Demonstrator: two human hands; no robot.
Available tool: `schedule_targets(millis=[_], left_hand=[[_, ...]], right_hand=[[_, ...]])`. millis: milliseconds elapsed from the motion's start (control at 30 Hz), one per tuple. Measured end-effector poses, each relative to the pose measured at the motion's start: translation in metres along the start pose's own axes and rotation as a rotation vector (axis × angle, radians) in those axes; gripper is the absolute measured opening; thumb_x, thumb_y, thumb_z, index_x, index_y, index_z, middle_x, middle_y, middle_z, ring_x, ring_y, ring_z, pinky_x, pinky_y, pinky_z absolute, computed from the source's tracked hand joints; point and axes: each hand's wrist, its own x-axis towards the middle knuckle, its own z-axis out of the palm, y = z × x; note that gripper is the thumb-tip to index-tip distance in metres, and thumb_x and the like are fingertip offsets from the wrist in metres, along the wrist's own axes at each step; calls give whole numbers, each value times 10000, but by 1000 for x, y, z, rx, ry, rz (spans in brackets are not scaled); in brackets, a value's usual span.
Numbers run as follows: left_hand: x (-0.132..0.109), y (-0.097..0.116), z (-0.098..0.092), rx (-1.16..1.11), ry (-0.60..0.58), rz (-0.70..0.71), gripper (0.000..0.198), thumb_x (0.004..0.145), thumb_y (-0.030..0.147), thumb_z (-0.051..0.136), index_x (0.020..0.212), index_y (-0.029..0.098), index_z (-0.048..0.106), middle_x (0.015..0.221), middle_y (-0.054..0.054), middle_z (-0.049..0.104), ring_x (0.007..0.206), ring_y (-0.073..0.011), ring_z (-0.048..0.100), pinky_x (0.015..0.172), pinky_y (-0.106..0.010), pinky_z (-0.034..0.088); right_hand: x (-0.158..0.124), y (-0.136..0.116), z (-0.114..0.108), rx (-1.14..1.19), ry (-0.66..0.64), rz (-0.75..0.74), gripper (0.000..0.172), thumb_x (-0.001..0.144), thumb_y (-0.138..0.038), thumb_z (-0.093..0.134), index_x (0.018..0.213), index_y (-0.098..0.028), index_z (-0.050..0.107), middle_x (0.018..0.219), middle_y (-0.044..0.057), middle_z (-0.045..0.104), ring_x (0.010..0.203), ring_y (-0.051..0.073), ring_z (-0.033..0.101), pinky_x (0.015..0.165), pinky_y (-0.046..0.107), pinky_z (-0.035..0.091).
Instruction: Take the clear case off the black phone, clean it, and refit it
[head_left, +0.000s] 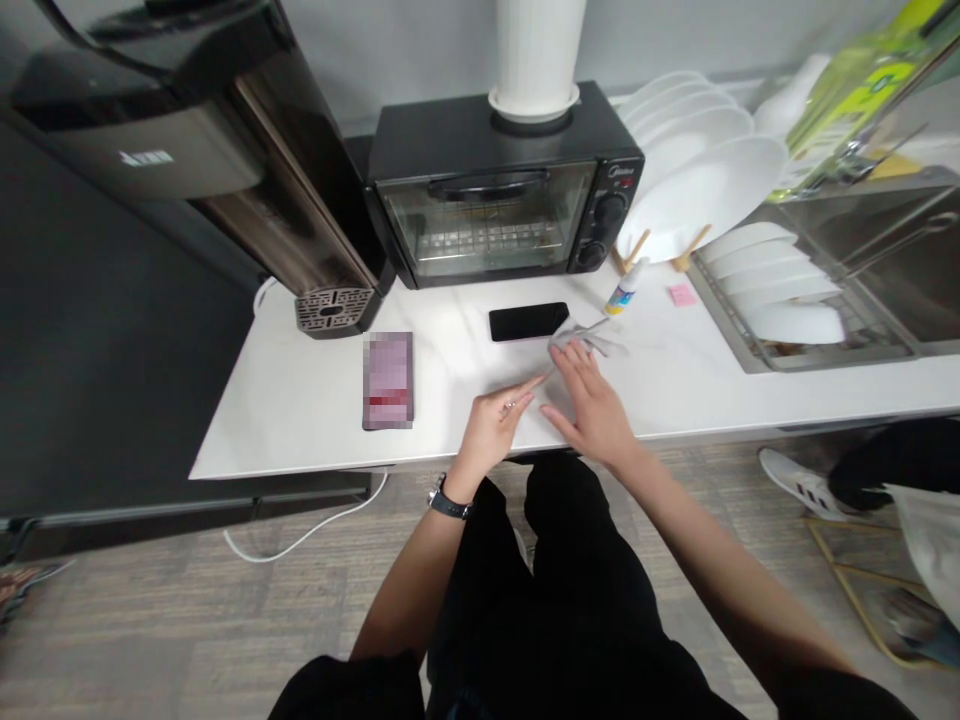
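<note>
Black trousers [592,540]: nearest, right at the desk [300,430] edge.
Left hand [487,428]: watch [450,502] on wrist, fingers bunched close; can't tell if pinching anything.
Right hand [595,402]: spread, thumb apart, fingertips on grey cloth [604,343], probably steadying it.
Cloth spot: crumpled, beside the phone [528,322]'s right end.
Phone: flat, dark screen up, likely for stability.
Small bottle [620,295]: behind cloth, probably parked within reach.
Desk surface: white, faintly veined.
Back row: toaster oven [450,150]; plates [720,185] on edge, presumably draining.
Room: patterned floor [285,610], grey wall [427,45].
</note>
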Motion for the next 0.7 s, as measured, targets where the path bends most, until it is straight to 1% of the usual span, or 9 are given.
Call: schedule_targets(millis=[100,167,200,300,367,433,533,633,700], left_hand=[[0,-4,-1,52,42,-14,304,1013,350,630,856,172,818,872,-73,856,812,-240,783,829,-338,632],[0,-5,-2,68,52,-12,324,992,316,630,733,172,763,748,-70,809,725,-233,746,773,-337,618],[0,-4,-2,63,48,-7,313,994,319,632,755,173,772,779,-75,818,766,-240,762,800,-339,622],[0,1,-1,21,-3,20,280,1035,372,624,1015,192,837,1078,-85,867,1064,-267,802,976,-337,612],[0,3,-1,35,-28,39,272,1045,355,608,1061,200,831,1132,-77,863,1102,-259,795,983,-318,601],[1,2,0,98,-17,46,238,1006,252,600,885,181,793,936,-62,849,887,-223,781,828,-283,591],[2,-2,-1,166,18,37,283,901,117,593,626,183,612,623,-8,694,595,-152,616,617,-252,468],[2,-5,-2,183,24,39,339,877,115,605,564,195,501,548,19,601,555,-131,555,597,-253,418],[2,-6,-2,191,19,41,351,868,117,602,553,204,474,533,22,582,548,-136,559,600,-265,427]], right_hand=[[-4,-14,6,26,-83,-158,902,1082,-646,503,1785,-140,250,1786,119,388,1693,347,292,1355,591,420],[-7,-19,8,40,-125,-237,856,1082,-652,509,1777,-198,301,1768,87,430,1675,335,347,1344,574,443],[-7,-17,6,35,-114,-231,824,1090,-632,502,1775,-216,312,1762,80,441,1670,335,361,1344,584,439],[-6,-3,-4,-20,-11,-89,767,1115,-554,463,1778,-206,302,1753,109,457,1672,348,364,1355,638,396],[-5,3,-11,-37,11,-55,744,1116,-547,451,1764,-197,346,1727,132,500,1659,354,398,1364,644,378],[-6,0,-13,-14,-45,-154,691,1117,-537,456,1725,-208,439,1681,125,566,1619,348,473,1360,610,407],[-7,-7,-13,12,-101,-260,596,1131,-469,426,1670,-236,534,1604,100,653,1531,323,589,1318,557,486],[-2,-5,-14,-33,-12,-110,590,1137,-459,380,1662,-247,545,1601,121,651,1512,319,603,1271,546,535],[4,-4,-14,-68,11,-72,622,1130,-514,393,1667,-235,537,1689,128,559,1590,338,512,1295,579,496]])
